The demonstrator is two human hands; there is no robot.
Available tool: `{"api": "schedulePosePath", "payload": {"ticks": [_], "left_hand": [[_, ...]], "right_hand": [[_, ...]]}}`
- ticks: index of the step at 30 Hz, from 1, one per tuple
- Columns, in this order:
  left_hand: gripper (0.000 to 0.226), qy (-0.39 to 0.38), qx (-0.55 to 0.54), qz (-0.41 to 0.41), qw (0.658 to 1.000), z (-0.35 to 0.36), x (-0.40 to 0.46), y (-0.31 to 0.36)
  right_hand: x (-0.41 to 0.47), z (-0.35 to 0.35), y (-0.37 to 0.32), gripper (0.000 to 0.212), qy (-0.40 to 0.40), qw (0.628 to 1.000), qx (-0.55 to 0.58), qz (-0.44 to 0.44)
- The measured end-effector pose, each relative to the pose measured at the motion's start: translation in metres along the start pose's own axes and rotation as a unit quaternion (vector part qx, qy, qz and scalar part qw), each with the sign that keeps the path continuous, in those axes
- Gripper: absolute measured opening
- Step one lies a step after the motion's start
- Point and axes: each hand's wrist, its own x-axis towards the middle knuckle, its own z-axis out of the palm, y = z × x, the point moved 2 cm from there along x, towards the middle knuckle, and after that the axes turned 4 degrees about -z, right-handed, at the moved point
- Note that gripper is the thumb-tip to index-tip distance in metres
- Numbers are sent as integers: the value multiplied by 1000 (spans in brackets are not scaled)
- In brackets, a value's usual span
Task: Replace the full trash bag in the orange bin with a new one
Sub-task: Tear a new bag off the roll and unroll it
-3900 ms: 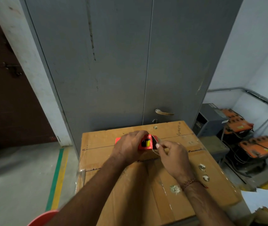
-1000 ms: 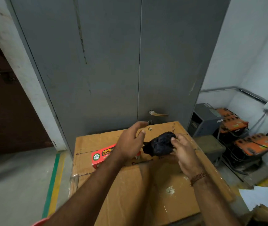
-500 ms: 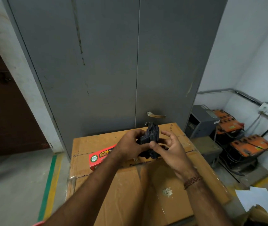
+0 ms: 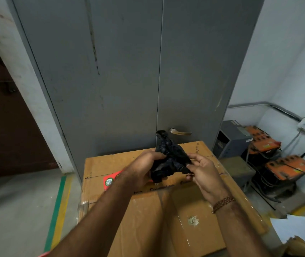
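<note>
A crumpled black trash bag [image 4: 170,158] is held up over a big cardboard box [image 4: 148,216]. My left hand [image 4: 144,169] grips its left side and my right hand [image 4: 201,173] pinches its right edge; one end of the bag sticks up past the box's far edge. A red bag carton [image 4: 110,180] lies on the box, mostly hidden behind my left wrist. A sliver of the orange bin's rim [image 4: 43,254] shows at the bottom edge, left of my arm.
Grey metal cabinet doors [image 4: 129,80] with a handle [image 4: 179,131] rise right behind the box. Orange batteries [image 4: 287,167] and a grey unit [image 4: 235,138] stand on the floor at right. White paper [image 4: 296,232] lies at lower right. A green and yellow floor stripe [image 4: 59,210] runs at left.
The bag came out of the red carton and was a tight wad a second ago. Now it is looser and taller, pulled apart between both hands, which have lifted slightly.
</note>
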Motion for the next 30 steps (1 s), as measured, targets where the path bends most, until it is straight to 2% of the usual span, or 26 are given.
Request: {"api": "schedulePosePath", "payload": {"ticks": [2, 4, 7, 9, 12, 14, 17, 19, 22, 25, 28, 30], "left_hand": [[28, 5, -8, 2, 1000, -1, 4, -1], [37, 20, -13, 15, 1000, -3, 8, -1], [43, 50, 28, 39, 998, -3, 12, -1], [44, 76, 95, 84, 989, -2, 13, 0], [55, 91, 261, 171, 946, 3, 13, 2], [64, 71, 312, 186, 929, 8, 10, 4], [67, 15, 255, 130, 958, 11, 5, 7], [51, -3, 192, 78, 978, 9, 0, 12], [32, 4, 148, 43, 988, 7, -4, 17], [45, 40, 160, 47, 985, 7, 0, 19], [30, 52, 164, 66, 983, 5, 4, 19], [28, 51, 141, 65, 987, 2, 7, 18]], "right_hand": [[1, 1, -1, 25, 6, 1000, -10, 10], [-2, 2, -4, 25, -3, 999, -49, -23], [-6, 7, -12, 60, -44, 984, -135, -110], [-6, 15, -13, 77, -49, 979, -153, -122], [2, 28, -8, 62, 6, 990, -105, -95], [6, 34, -2, 45, 44, 991, -93, -81], [9, 33, 2, 26, 56, 991, -97, -74], [11, 28, 2, 23, 50, 988, -121, -76], [11, 25, 1, 25, 17, 982, -167, -82], [11, 27, -2, 36, -41, 986, -132, -88], [13, 25, -1, 55, -70, 986, -112, -105], [13, 20, -2, 61, -64, 987, -91, -118]]}}
